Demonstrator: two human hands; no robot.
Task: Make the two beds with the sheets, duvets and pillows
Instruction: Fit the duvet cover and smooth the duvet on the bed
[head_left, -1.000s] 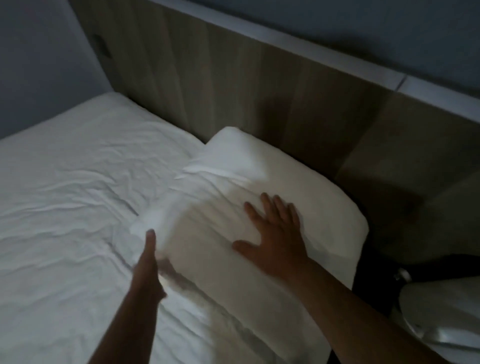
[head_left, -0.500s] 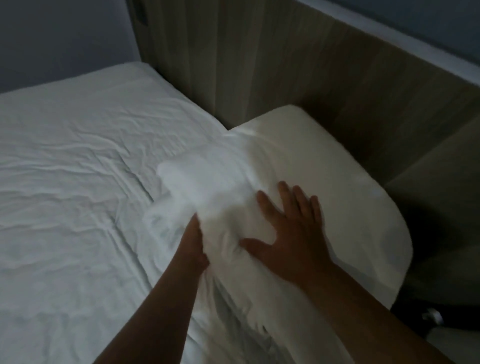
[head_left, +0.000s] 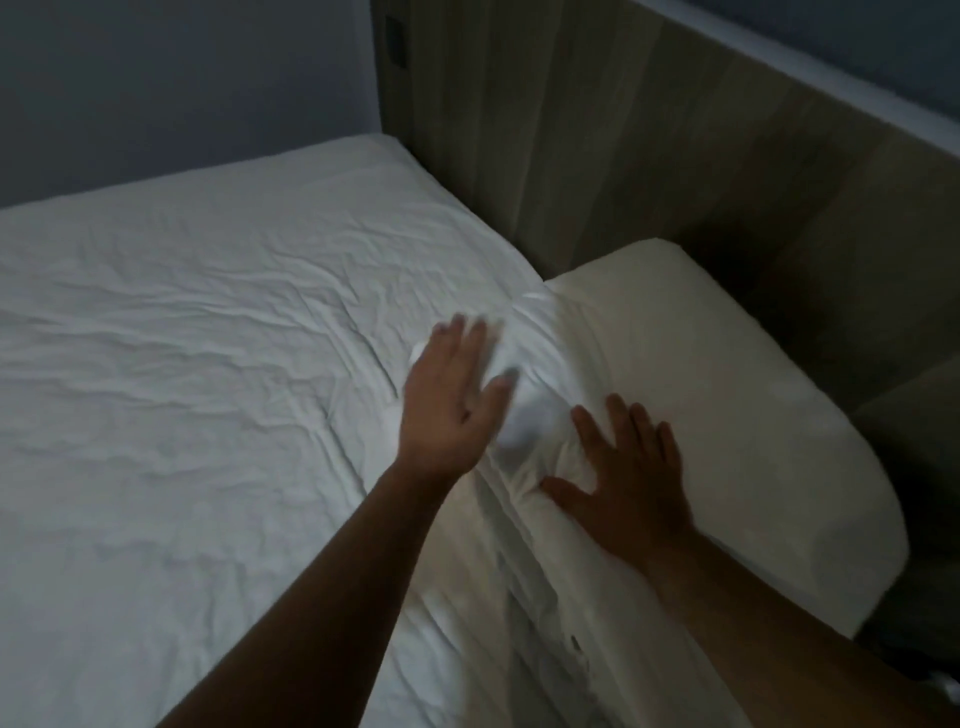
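Observation:
A cream pillow (head_left: 737, 395) lies at the head of the bed against the wooden headboard (head_left: 649, 156). The bed carries a wrinkled white sheet (head_left: 197, 364). My right hand (head_left: 628, 478) presses flat on the pillow's near left part, fingers spread, with cloth bunched under the thumb. My left hand (head_left: 457, 395) is blurred, fingers straight, over the pillow's left edge where loose white cloth bulges.
A grey wall (head_left: 182, 88) runs along the far side of the bed. A dark switch plate (head_left: 396, 39) sits on the headboard's left end. Right of the pillow is a dark gap beside the bed.
My left hand let go of the bunched cloth it held and swung up and left with straight fingers. The right hand stayed pressed on the pillow. The view shifted right.

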